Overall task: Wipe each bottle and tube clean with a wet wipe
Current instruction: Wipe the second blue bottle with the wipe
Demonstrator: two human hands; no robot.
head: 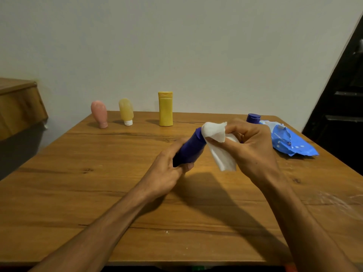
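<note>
Gripping a purple bottle (191, 149) by its base above the table (98, 193), left hand (167, 169) curled round it; right hand (249, 142) pinches the wet wipe (216, 138) over its cap end. Risk — bottle twisting loose; three bottles — pink (99, 114), pale yellow (126, 111), yellow (165, 108) — stand well behind.

The left hand (167, 169) grips a purple bottle (191, 149) above the table (98, 183); the right hand (253, 146) presses a wipe (216, 138) to its cap.

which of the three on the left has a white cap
The pale yellow tube, between the other two, standing on its white cap; the pink tube and yellow bottle have caps matching their bodies.
</note>
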